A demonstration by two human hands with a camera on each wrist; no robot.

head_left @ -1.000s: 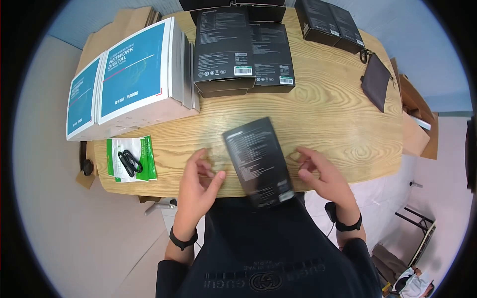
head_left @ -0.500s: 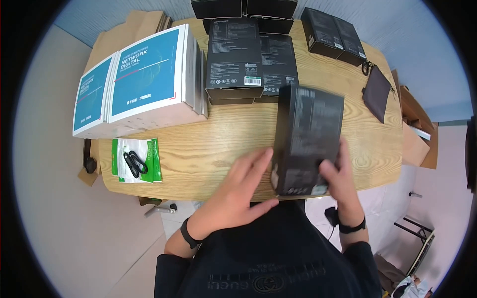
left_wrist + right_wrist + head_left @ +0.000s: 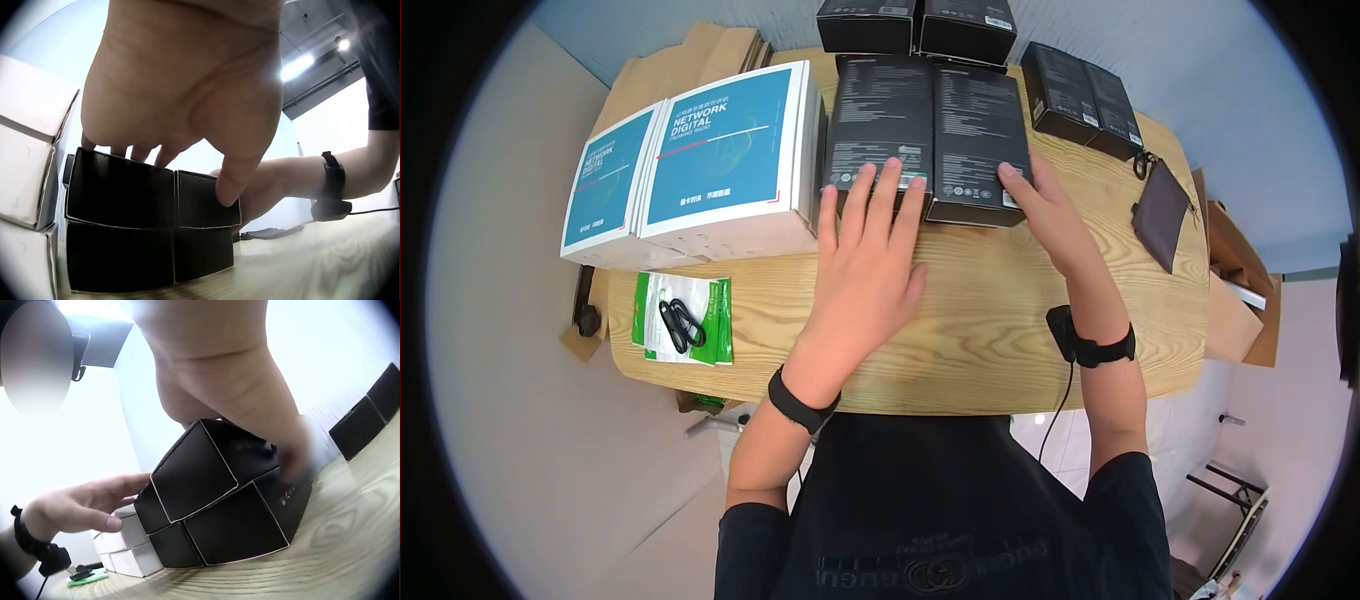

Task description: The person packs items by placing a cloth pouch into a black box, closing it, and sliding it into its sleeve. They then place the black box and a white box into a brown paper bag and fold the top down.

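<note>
Two black boxes lie side by side on top of a stack in the head view, the left box [image 3: 885, 105] and the right box [image 3: 980, 125]. My left hand [image 3: 863, 275] rests spread, its fingertips on the left box's near end. With its thumb on top, my right hand [image 3: 1062, 225] touches the right box, other fingers straight along the right side, partly hidden. In the left wrist view, my left hand [image 3: 181, 81] is above two layers of black boxes [image 3: 119, 190]. The right wrist view shows my right hand [image 3: 219, 375] over the stacked boxes [image 3: 194, 469].
White-and-blue boxes [image 3: 725, 145] stand left of the stack. Nearer me are green-white packets [image 3: 722, 320] with a black cable [image 3: 682, 325]. More black boxes stand behind [image 3: 865, 28] and at the back right [image 3: 1065, 90], with a dark pouch [image 3: 1162, 215] in front.
The right box has moved away from me and up onto the stack beside the left box. My left hand has left its side and reached forward onto the left box; my right hand has moved forward too.
</note>
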